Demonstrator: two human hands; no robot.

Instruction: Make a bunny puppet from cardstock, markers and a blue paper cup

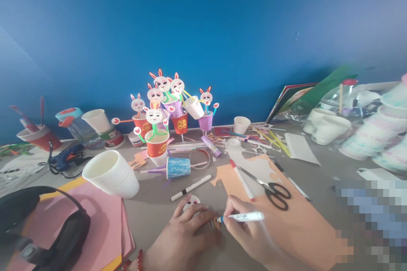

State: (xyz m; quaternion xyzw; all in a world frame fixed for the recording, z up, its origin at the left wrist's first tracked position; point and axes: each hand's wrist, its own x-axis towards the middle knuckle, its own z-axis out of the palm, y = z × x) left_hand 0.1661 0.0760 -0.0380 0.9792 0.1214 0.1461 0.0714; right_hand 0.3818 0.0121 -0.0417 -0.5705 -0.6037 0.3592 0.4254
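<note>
My left hand (pixel 182 235) lies flat on the grey table with fingers spread, pressing down a small white paper bunny face (pixel 191 201). My right hand (pixel 251 230) is closed around a white marker (pixel 246 217), its blue tip touching the paper piece by my left fingertips. Under my right hand lies an orange paper sheet (pixel 295 224) with cut-out shapes. Black-handled scissors (pixel 275 192) and a red-capped marker (pixel 242 180) rest on that sheet. A black-capped marker (pixel 190 187) lies just beyond my left hand.
Paper-cup bunnies (pixel 165 106) stand at the back against the blue wall. A stack of white cups (pixel 111 174) lies on pink sheets (pixel 95 228). A blue glue gun (pixel 65 161) is left, black headphones (pixel 47 228) near left, cup stacks (pixel 375 135) right.
</note>
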